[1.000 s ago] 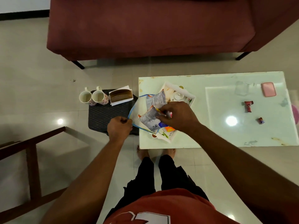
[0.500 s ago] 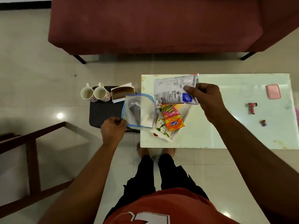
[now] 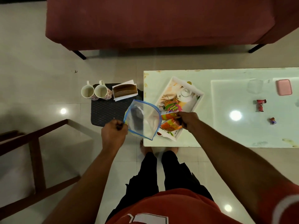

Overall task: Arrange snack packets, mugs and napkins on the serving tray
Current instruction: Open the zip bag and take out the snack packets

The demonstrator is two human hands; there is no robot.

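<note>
1. Two hands, both clamped and apart. The left hand (image 3: 114,131) grips the edge of a clear zip pouch (image 3: 142,120). The right hand (image 3: 188,120) pinches the end of a yellow-orange packet (image 3: 168,116) over the serving tray (image 3: 189,85).
2. The tray sits skewed on the table (image 3: 210,126), near its 7 o'clock corner. A green-pink packet (image 3: 172,106) lies at 12 o'clock of the held one and an orange packet (image 3: 170,126) at 6 o'clock. Can't tell if they touch or overlap.
3. The pouch hangs open at 9 o'clock of the tray and covers the tray's rim in view. Contents unclear.
4. First mug (image 3: 87,92) and second mug (image 3: 101,92) stand side by side at 10 o'clock of the tray, at the far corner of a dark stool (image 3: 106,110). The napkin holder (image 3: 124,91) is just beside them at 3 o'clock. None of these is on the tray yet.
5. Handling:
   - Packets: light, slippery film, contents likely crushable. Pinch the sealed edge, not the belly.
   - Mugs: ceramic, heavier, breakable. Take by the handle and set down upright.
   - Napkins: soft loose sheets. Lift the holder by its sides as one unit.
6. Risk: the tray is close to the table edge, so put the mugs on its far half.
</note>
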